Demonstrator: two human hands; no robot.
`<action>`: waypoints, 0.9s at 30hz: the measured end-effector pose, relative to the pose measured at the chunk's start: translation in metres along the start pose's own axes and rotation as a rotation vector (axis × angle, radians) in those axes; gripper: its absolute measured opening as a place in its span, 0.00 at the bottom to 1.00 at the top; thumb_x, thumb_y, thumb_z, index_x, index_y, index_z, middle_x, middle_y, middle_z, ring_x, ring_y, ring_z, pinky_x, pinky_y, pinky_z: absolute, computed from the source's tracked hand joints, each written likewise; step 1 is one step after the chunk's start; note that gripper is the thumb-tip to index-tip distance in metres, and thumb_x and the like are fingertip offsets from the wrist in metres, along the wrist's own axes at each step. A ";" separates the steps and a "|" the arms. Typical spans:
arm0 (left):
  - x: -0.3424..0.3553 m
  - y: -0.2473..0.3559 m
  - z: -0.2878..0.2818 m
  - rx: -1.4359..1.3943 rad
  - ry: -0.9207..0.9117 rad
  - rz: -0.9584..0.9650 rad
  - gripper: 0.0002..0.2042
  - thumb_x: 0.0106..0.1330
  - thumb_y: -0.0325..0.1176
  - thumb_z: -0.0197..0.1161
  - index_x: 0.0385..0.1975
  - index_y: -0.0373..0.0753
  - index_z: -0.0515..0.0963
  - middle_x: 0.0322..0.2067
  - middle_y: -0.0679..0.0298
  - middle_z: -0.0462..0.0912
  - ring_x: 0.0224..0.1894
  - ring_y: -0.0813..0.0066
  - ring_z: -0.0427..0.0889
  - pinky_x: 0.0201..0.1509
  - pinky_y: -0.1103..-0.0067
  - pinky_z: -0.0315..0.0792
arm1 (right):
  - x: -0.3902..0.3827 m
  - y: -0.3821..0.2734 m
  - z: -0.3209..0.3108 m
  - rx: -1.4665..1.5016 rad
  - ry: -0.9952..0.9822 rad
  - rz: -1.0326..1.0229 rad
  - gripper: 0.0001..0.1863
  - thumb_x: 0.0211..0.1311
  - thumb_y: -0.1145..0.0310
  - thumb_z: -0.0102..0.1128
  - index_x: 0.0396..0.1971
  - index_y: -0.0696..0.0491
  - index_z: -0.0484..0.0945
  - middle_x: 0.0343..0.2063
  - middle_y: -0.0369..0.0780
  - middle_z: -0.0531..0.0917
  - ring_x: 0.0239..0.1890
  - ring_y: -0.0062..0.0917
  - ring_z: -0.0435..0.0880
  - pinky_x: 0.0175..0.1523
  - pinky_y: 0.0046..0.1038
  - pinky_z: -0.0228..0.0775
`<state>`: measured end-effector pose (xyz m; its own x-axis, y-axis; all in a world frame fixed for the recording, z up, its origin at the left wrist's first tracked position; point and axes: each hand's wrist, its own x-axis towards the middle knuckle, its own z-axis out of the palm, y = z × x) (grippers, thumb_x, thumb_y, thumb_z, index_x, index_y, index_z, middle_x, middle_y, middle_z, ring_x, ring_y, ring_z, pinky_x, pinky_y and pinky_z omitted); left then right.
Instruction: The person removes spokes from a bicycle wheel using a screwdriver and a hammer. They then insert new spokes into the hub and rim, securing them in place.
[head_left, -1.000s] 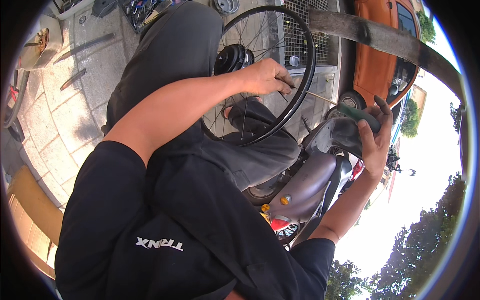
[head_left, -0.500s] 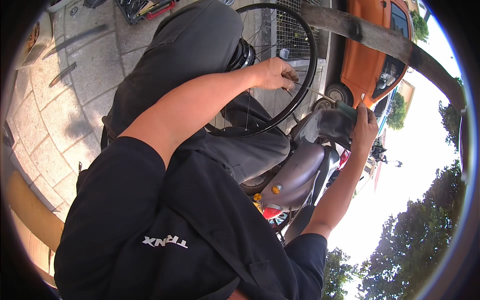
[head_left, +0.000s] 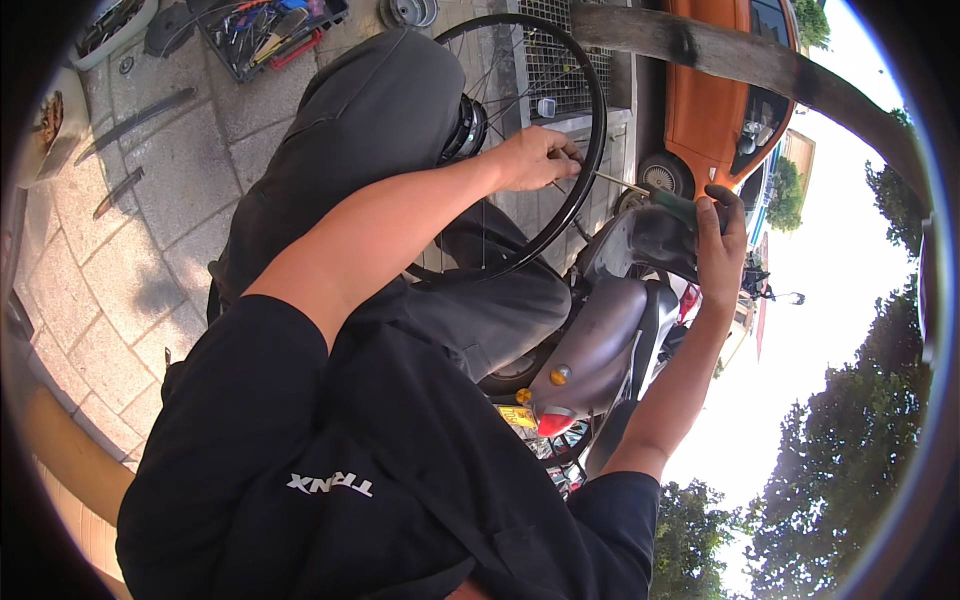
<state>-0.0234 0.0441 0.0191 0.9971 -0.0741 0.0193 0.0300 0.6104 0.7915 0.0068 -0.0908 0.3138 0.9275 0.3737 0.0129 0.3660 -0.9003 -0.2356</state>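
Observation:
A spoked bicycle wheel rim point(head_left: 598, 112), black and without a tyre, stands across my lap, its dark hub point(head_left: 466, 128) beside my raised knee. My left hand point(head_left: 535, 160) is at the rim's inner side, thumb and fingers pinched together around what looks like a thin spoke, mostly hidden by the fingertips. Outside the rim, my right hand point(head_left: 722, 228) grips a screwdriver point(head_left: 672, 205) by its dark green handle. Its thin metal shaft points left, with the tip touching the outer face of the rim close to my left fingers.
A tray of hand tools point(head_left: 265, 35) lies on the paving at upper left, near a metal wheel-like part point(head_left: 408, 10). A grey scooter point(head_left: 595, 340) stands close on the right. Beyond are a wooden beam point(head_left: 730, 62) and an orange car point(head_left: 705, 110).
My view has shifted, bringing more of the tool tray in. The right fingers sit differently on the screwdriver handle. Both hands stay at the rim, the left still pinched.

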 end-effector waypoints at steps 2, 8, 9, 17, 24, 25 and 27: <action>0.000 0.001 0.003 0.021 -0.038 -0.010 0.13 0.71 0.30 0.66 0.50 0.30 0.83 0.31 0.65 0.84 0.32 0.81 0.80 0.39 0.80 0.78 | -0.002 -0.007 0.005 -0.029 0.078 0.101 0.22 0.73 0.54 0.63 0.51 0.59 0.80 0.35 0.37 0.83 0.32 0.17 0.78 0.37 0.23 0.71; -0.006 0.013 -0.003 0.172 -0.029 0.004 0.12 0.75 0.32 0.61 0.52 0.33 0.82 0.34 0.67 0.84 0.33 0.80 0.80 0.39 0.79 0.77 | 0.001 -0.005 0.014 -0.072 0.182 0.139 0.25 0.70 0.49 0.65 0.44 0.61 0.84 0.27 0.40 0.84 0.28 0.19 0.80 0.35 0.24 0.71; -0.008 0.014 -0.003 0.171 -0.021 -0.003 0.12 0.76 0.32 0.60 0.52 0.33 0.82 0.35 0.67 0.84 0.33 0.80 0.80 0.39 0.79 0.77 | -0.001 -0.011 0.015 -0.055 0.178 0.180 0.27 0.68 0.48 0.67 0.43 0.61 0.85 0.27 0.41 0.85 0.28 0.20 0.81 0.36 0.24 0.72; -0.011 0.011 -0.004 0.091 -0.132 -0.034 0.10 0.77 0.30 0.57 0.48 0.31 0.82 0.31 0.66 0.82 0.32 0.79 0.80 0.38 0.78 0.76 | -0.041 0.054 0.005 0.720 0.841 0.203 0.20 0.67 0.57 0.69 0.43 0.61 0.81 0.27 0.38 0.82 0.19 0.20 0.75 0.25 0.21 0.67; -0.033 0.036 -0.041 0.150 -0.018 -0.001 0.12 0.80 0.34 0.53 0.48 0.32 0.80 0.34 0.69 0.81 0.38 0.80 0.78 0.48 0.78 0.72 | -0.019 0.106 0.093 1.571 0.573 0.229 0.12 0.73 0.66 0.57 0.45 0.61 0.75 0.28 0.43 0.79 0.28 0.33 0.81 0.38 0.39 0.80; -0.035 0.038 -0.041 0.094 0.037 -0.023 0.11 0.80 0.32 0.51 0.45 0.33 0.80 0.30 0.68 0.79 0.32 0.79 0.76 0.42 0.79 0.71 | -0.018 0.104 0.109 1.575 0.529 0.247 0.11 0.73 0.66 0.58 0.43 0.59 0.74 0.26 0.41 0.77 0.26 0.31 0.79 0.35 0.39 0.78; -0.033 0.038 -0.035 0.114 0.007 -0.048 0.12 0.80 0.33 0.52 0.46 0.33 0.80 0.31 0.68 0.80 0.34 0.78 0.76 0.43 0.78 0.72 | -0.031 0.099 0.125 1.576 0.449 0.261 0.10 0.73 0.65 0.60 0.37 0.55 0.71 0.24 0.39 0.75 0.23 0.27 0.76 0.28 0.33 0.74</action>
<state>-0.0527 0.0968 0.0271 0.9951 -0.0959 -0.0241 0.0702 0.5130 0.8555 0.0050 -0.1638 0.1683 0.9965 -0.0831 0.0128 0.0353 0.2757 -0.9606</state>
